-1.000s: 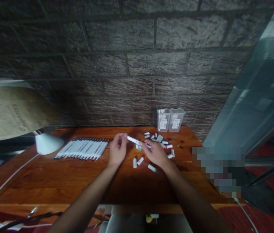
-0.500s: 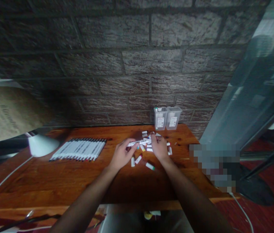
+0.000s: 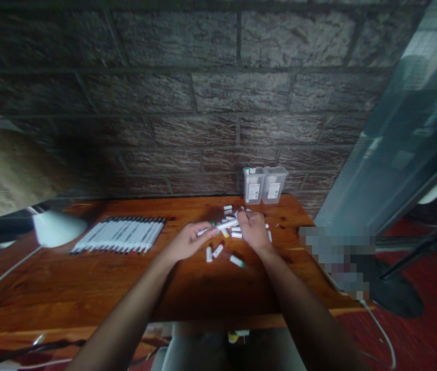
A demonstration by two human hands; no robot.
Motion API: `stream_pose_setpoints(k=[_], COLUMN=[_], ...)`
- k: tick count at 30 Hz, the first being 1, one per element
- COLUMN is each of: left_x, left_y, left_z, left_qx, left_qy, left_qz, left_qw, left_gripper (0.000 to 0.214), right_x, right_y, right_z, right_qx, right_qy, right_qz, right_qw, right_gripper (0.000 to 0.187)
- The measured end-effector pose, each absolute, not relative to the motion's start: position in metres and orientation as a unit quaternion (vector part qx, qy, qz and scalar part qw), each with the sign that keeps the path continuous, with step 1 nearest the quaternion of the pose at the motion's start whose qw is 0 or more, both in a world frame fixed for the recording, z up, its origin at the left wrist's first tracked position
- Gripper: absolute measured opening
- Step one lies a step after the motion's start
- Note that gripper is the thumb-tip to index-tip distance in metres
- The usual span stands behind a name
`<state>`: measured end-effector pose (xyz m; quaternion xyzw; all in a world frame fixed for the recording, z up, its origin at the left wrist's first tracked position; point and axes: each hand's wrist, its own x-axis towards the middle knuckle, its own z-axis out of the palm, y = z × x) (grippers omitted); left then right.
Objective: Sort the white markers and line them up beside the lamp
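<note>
A white marker [image 3: 227, 224] spans the gap between my hands, slightly tilted. My left hand [image 3: 184, 243] has thumb and fingers pinched at its left end. The right end lies in the closed fingers of my right hand [image 3: 256, 231]; that end is partly hidden. Beneath and around the hands lie several short white caps with coloured ends. Nearer to me are a white cap [image 3: 208, 254], a red-ended cap [image 3: 218, 251] and a green-ended cap [image 3: 237, 261]. Left of my hands, a row of white markers [image 3: 120, 235] lies side by side.
Two clear plastic boxes [image 3: 274, 185] stand against the brick wall [image 3: 218, 129]; the left one holds a few pieces. A lamp with a white base [image 3: 59, 229] and a tan shade [image 3: 10, 175] is at the left. The wooden table [image 3: 98, 293] ends near my lap.
The view has shifted slightly. My left hand has moved a little left, away from the right hand, and more of the marker shows between them. The caps and the marker row lie as before.
</note>
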<state>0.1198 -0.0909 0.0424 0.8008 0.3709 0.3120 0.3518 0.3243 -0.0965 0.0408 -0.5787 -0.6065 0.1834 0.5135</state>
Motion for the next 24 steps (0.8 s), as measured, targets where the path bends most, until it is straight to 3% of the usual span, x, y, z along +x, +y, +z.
stream_pose_setpoints(k=[13,19,24], left_x=[0.116,0.113,0.111], left_y=[-0.09,-0.088,-0.09], left_z=[0.042,0.055,0.054], left_qx=[0.796,0.775,0.79], left_qy=[0.373,0.377,0.382], left_qz=[0.305,0.274,0.272], left_qw=[0.367,0.427,0.396], left_gripper=[0.038,0.042,0.04], right_x=[0.323,0.322,0.316], right_y=[-0.099,-0.097,-0.097], right_z=[0.041,0.04,0.035], right_qx=[-0.575,-0.565,-0.558], right_qy=[-0.627,-0.626,-0.613], right_qz=[0.128,0.176,0.174], right_qw=[0.51,0.508,0.532], right_gripper=[0.047,0.047,0.05])
